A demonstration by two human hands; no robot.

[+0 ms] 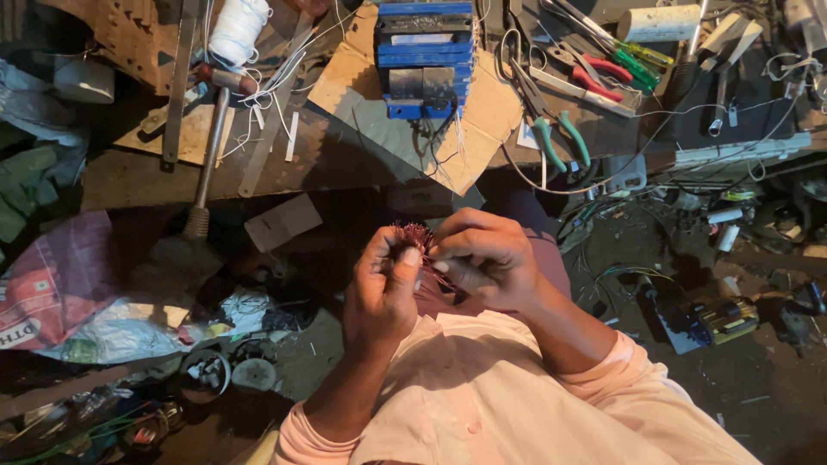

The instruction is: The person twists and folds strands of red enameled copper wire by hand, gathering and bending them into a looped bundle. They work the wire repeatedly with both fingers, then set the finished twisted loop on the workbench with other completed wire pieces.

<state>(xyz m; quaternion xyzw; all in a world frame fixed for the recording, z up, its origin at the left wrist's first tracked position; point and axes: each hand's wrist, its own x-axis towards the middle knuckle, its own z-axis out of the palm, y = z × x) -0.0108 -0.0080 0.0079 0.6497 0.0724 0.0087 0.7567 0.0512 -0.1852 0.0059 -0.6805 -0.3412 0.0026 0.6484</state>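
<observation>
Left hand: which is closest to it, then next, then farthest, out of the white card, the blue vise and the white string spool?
From the left hand, in the head view:
1. White card, on the bench edge, up and left.
2. Blue vise, straight above on the bench.
3. White string spool, at the top left.

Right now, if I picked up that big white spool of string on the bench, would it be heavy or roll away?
The white spool of string looks wound from thin thread, so it is probably light for its size. Its rounded shape suggests it could roll if laid on its side. Loose strands trail from it across the workbench, so they would likely flop, drag and perhaps snag on nearby tools.
</observation>
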